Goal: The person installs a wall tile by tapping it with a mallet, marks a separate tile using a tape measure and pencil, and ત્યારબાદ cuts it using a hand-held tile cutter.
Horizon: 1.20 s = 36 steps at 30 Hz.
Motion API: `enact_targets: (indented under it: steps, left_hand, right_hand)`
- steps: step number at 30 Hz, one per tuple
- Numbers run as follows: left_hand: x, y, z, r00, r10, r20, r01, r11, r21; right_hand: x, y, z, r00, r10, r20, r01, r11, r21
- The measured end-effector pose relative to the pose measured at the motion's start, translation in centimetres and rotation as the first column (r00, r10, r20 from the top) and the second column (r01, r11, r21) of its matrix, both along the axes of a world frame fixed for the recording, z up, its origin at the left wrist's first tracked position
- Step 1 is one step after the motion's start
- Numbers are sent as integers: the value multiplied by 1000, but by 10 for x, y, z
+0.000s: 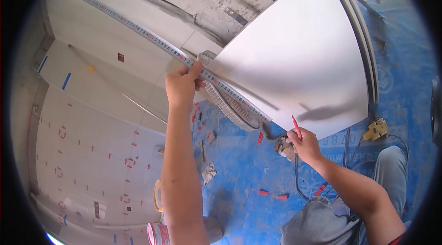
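Note:
My left hand [183, 89] is closed around a long steel ruler [156, 41], thumb on top, gripping it near the middle. The ruler slants from the tiled wall at the upper left down to the lower edge of a large white tile [299, 51]. Pinched in my right hand [305, 144] is a slim red pencil [297, 128], its point upward, just below the tile's lower edge. Close by that hand, a small metal and yellowish tool [283, 147] with a dark cord is partly covered. A ribbed, clear strip [232, 109] curves beneath the ruler.
More large tiles [363, 38] stand stacked behind the white one. Blue sheeting [248, 171] covers the floor, with red wedges [282, 196] scattered on it. A yellow connector [375, 130] and dark cables lie at right. Red clips dot the tiled wall [92, 153]. A bucket [159, 234] stands below.

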State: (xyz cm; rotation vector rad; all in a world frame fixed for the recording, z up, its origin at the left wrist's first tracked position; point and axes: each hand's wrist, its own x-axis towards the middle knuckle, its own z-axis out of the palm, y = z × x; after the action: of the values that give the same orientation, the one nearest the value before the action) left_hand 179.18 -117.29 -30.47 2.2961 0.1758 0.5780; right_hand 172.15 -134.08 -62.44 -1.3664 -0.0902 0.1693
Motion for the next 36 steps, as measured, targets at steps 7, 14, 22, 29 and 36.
enact_targets:
  steps: [7,14,22,29,36]
  left_hand:
    - [1,3,-6,998,23,56,-21,999,-48]
    - [0,-3,-13,995,46,93,-43,998,-38]
    - [0,-2,-21,987,45,155,-33,996,-79]
    - [1,-1,-23,986,32,161,-17,995,-94]
    - [9,0,-27,979,25,202,-15,999,-51]
  right_hand:
    - [-14,7,8,991,112,-72,-114,993,-15]
    - [-19,13,4,967,229,-108,-190,937,293]
    - [-24,19,7,973,216,-82,-199,964,176]
    - [-22,21,4,960,268,-85,-263,963,66]
    - [-12,13,24,897,396,-194,-379,917,123]
